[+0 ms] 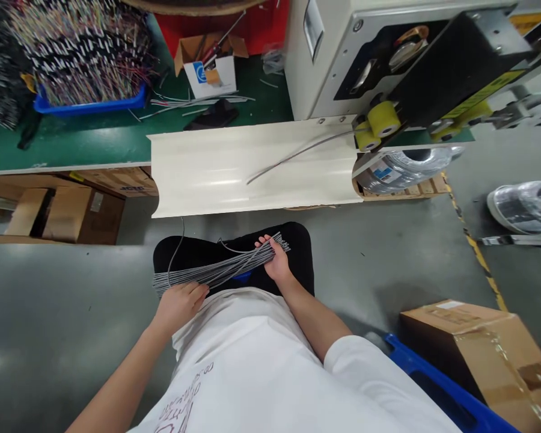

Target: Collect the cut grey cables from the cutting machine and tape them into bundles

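A bundle of grey cut cables [220, 267] lies across my lap. My right hand [275, 257] is wrapped round its right end, the thumb on top. My left hand [184, 300] rests over the near side of the bundle's left part with its fingers curled in on it; the fingertips are partly hidden. A single cable loops up from the left end. In front of my knees, a cream curved metal trough [198, 174] holds one grey cable [293, 157], which runs out from the yellow rollers [379, 124] of a machine.
The cable machine [342, 60] stands at the back right. On the green bench [90, 141] are a blue tray [90, 107] of multicoloured wires and a small tool box [211, 78]. Coiled cable [401, 168] lies below the machine. A cardboard box [469, 343] stands at right, cartons [76, 213] at left.
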Motion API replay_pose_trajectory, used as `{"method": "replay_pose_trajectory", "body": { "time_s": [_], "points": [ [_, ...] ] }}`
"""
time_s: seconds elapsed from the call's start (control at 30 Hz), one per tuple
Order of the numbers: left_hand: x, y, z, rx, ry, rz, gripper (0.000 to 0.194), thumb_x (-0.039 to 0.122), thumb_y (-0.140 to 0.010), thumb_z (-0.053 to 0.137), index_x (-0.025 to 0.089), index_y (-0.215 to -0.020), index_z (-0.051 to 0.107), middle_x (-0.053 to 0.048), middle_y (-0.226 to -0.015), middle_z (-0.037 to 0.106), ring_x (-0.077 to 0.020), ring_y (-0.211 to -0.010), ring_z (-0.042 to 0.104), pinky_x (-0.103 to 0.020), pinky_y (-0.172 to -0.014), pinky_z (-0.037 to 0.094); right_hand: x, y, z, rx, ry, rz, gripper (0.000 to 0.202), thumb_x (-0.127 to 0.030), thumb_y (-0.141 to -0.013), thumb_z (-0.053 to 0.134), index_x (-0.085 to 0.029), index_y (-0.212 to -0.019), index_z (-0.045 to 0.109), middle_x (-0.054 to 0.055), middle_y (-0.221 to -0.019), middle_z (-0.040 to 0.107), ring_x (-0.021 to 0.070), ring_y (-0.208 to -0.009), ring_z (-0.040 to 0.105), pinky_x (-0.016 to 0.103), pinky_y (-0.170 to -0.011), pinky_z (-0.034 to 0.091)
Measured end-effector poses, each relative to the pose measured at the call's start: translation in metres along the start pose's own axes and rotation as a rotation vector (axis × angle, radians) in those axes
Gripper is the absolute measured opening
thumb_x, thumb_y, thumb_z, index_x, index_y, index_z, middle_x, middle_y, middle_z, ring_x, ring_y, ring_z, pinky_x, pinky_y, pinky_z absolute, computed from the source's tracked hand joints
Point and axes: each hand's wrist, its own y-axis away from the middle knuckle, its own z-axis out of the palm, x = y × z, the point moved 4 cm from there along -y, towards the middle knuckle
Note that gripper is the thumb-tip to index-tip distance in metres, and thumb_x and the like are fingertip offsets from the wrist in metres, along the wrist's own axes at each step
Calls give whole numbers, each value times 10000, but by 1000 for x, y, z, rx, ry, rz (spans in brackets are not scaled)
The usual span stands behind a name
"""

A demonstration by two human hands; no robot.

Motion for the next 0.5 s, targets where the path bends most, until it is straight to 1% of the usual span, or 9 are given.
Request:
{"method": "replay_pose_trajectory", "body": {
  "time_s": [0.07,0.13,0.2,0.27,0.3,0.33,0.37,0.43,0.5],
  "points": [
    [-2,-7,-2,-57,16,2,320,329,-976,363,228,-973,667,-48,-842,684,-183,-805,633,-307,-709,450,-2,3,5,-37,19,-33,210,-367,-733,746,-223,-863,665,0,-777,679,206,-815,675,393,-853,537],
    [-2,-20,-4,-62,58,-6,289,356,-954,405,218,-972,659,-71,-899,675,-215,-894,621,-339,-781,467,-5,7,10,-80,46,-69,188,-365,-747,742,-229,-834,646,-22,-717,614,182,-768,645,385,-854,526],
    [2,-42,-7,-7,141,-6,326,422,-908,490,205,-1114,620,-111,-1088,651,-260,-1075,577,-392,-907,459,-8,14,17,-120,77,-98,191,-363,-747,750,-235,-820,629,-34,-707,563,162,-743,611,379,-860,512],
    [13,-71,-8,26,270,51,627,532,-821,594,182,-1331,491,-160,-1333,539,-300,-1273,464,-434,-1030,402,-12,24,25,-166,118,-124,205,-365,-740,765,-240,-808,616,-38,-703,522,153,-733,578,378,-870,496],
    [21,-87,-8,6,349,111,785,579,-762,643,174,-1398,423,-175,-1406,482,-310,-1326,420,-432,-1060,380,-13,30,30,-188,147,-137,211,-367,-738,770,-243,-798,611,-38,-697,504,152,-728,562,379,-873,488],
    [29,-103,-8,-48,433,179,883,603,-711,681,175,-1428,390,-176,-1424,471,-309,-1332,423,-412,-1058,385,-15,38,34,-207,181,-150,213,-369,-738,773,-245,-785,606,-38,-690,490,152,-720,547,382,-872,481],
    [36,-117,-8,-130,518,240,902,602,-682,703,186,-1424,403,-165,-1388,517,-300,-1290,479,-381,-1022,417,-17,46,39,-225,218,-164,210,-372,-743,771,-248,-771,603,-37,-682,480,153,-712,534,387,-869,475],
    [41,-134,-8,-339,646,302,751,555,-682,706,229,-1332,519,-103,-1206,657,-259,-1095,622,-315,-887,481,-23,64,46,-248,277,-203,194,-379,-760,757,-258,-750,606,-33,-664,469,156,-689,517,400,-860,470],
    [30,-133,-9,-525,666,266,563,510,-672,698,264,-1175,633,-41,-1018,722,-229,-899,679,-277,-748,494,-32,80,49,-248,291,-259,164,-391,-778,739,-276,-765,623,-30,-650,469,160,-672,512,414,-851,473]
  ]
}}
